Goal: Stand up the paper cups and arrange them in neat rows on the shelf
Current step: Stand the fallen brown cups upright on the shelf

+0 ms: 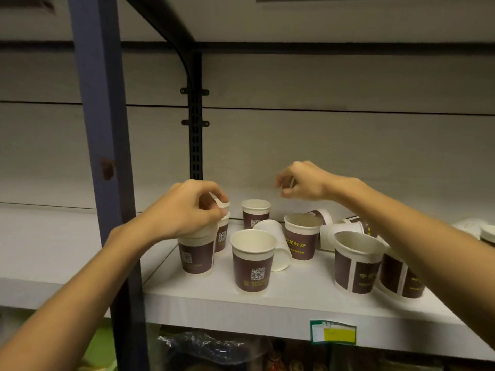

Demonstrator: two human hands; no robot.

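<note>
Brown-and-white paper cups stand and lie on the white shelf [281, 303]. My left hand [187, 210] pinches the rim of an upright cup at the back left [222, 235], above another upright cup [197, 258]. More cups stand at the front middle [253, 266], at the back [255, 214] and in the centre [302, 238]. One cup lies on its side between them [280, 246], and two lie at the back right [345, 228]. Two more cups [356, 266] stand right, partly behind my forearm. My right hand [302, 183] hovers above the cups, fingers curled in, no cup in it.
A blue upright post [104, 156] stands left of the cups, in front of my left forearm. A black bracket rail [195, 135] runs up the back wall. A green-yellow price tag [333, 332] hangs on the shelf edge. Bagged goods [209, 349] sit below.
</note>
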